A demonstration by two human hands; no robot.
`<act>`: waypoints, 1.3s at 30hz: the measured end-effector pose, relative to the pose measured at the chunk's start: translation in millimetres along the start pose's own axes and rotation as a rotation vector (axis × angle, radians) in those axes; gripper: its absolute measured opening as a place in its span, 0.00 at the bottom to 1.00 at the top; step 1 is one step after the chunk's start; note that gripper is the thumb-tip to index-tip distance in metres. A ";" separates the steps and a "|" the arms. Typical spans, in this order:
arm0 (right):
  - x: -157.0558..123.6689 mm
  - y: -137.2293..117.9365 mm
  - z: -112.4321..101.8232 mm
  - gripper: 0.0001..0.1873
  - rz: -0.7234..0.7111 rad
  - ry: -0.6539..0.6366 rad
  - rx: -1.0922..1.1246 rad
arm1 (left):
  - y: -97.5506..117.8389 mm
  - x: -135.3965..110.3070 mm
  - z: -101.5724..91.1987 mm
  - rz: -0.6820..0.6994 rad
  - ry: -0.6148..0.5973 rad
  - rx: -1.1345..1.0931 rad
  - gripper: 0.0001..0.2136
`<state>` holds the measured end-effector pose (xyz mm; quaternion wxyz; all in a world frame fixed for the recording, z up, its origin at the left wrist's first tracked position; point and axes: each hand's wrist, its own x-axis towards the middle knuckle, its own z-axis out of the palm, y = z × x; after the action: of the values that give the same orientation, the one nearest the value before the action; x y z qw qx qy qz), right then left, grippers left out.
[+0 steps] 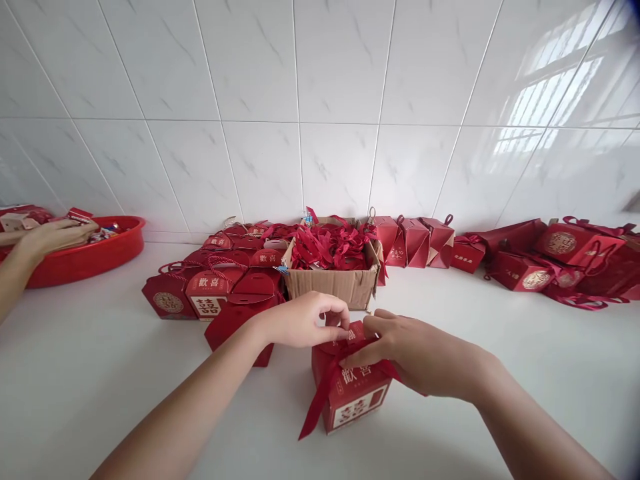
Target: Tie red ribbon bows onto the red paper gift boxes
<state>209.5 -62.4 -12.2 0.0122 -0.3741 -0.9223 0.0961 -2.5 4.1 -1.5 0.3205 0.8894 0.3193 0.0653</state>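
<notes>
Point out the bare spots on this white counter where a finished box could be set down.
Bare counter lies front left, between the red basin and the left hand; more lies front right, below the red bags. Crowded: the back strip with the stacked gift boxes, the cardboard carton of ribbons, and the gift box under the right hand.

Red gift box (353,393) with white lettering, red ribbon (320,393) trailing — brown cardboard box (333,283) full of red ribbons, white marbled wall tiles (260,87) behind.
</notes>
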 end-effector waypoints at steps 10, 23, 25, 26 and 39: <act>2.9 2.0 1.2 0.39 0.010 -0.013 0.009 | -0.3 1.9 0.9 0.037 -0.154 -0.008 0.11; 3.4 0.0 0.3 0.39 0.007 -0.037 0.031 | -8.9 5.1 2.8 0.085 -0.172 0.016 0.09; 4.0 1.1 1.2 0.41 0.015 -0.048 0.036 | -10.1 5.5 5.2 -0.014 -0.115 0.144 0.07; 4.3 1.2 1.3 0.40 0.012 -0.043 0.041 | -10.0 5.4 5.3 -0.036 -0.105 0.179 0.07; 3.5 1.2 0.5 0.34 0.001 -0.025 0.127 | -4.7 3.2 -1.3 0.019 -0.095 0.050 0.13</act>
<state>207.7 -59.2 -13.0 0.0244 -0.3720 -0.9142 0.1591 -2.8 9.5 -3.6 0.3125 0.9021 0.2970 0.0179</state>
